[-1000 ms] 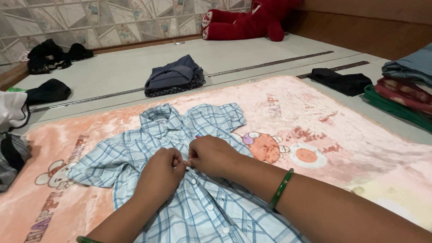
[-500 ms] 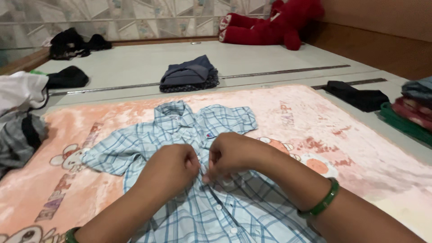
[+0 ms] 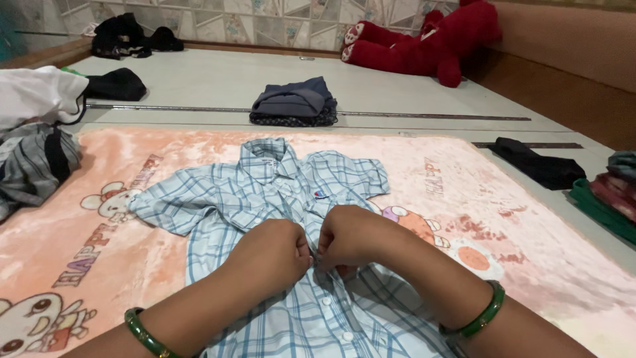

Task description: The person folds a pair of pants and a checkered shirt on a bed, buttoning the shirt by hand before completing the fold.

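A light blue checked short-sleeved shirt (image 3: 232,199) lies front up on a pink printed blanket (image 3: 464,199). My left hand (image 3: 275,248) and my right hand (image 3: 351,235) meet at the shirt's button placket, about mid-chest. Both pinch the fabric edges there, fingers curled, knuckles up. White buttons run down the placket below my hands. A green bangle sits on each wrist. The collar and both sleeves are spread flat beyond my hands.
A folded dark blue garment pile (image 3: 293,103) lies beyond the blanket. Loose clothes (image 3: 33,152) are heaped at the left, black garments (image 3: 540,166) and a folded stack (image 3: 613,195) at the right. A red plush toy (image 3: 424,43) rests against the far wall.
My hands have moved a little lower down the placket. The view has shifted so the shirt sits more centred.
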